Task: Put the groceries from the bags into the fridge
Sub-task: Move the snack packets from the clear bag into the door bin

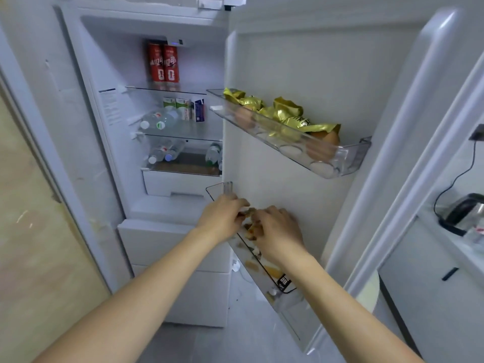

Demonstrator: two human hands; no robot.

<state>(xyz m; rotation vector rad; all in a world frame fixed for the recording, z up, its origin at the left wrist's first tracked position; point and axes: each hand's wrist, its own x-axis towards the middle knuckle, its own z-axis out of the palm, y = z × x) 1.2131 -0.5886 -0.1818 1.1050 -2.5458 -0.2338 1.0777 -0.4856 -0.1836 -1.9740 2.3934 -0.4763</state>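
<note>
The fridge stands open, its door (301,69) swung to the right. Both hands reach into the lower door bin (284,290). My left hand (222,217) and my right hand (277,229) meet over small gold-wrapped snack packets (250,225), fingers curled round them. More packets lie further along this bin. The upper door bin (348,155) holds gold packets (285,111) and brown eggs (328,137). Inside the fridge, two red cans (163,62) stand on the top shelf, cartons (183,107) and a water bottle (158,121) on the middle shelf, bottles (165,151) lower down.
A white drawer (180,184) sits below the shelves, with freezer drawers (167,244) under it. To the right stands a white counter (445,247) with a kettle (465,212) and a black cord. A wall panel is at the left.
</note>
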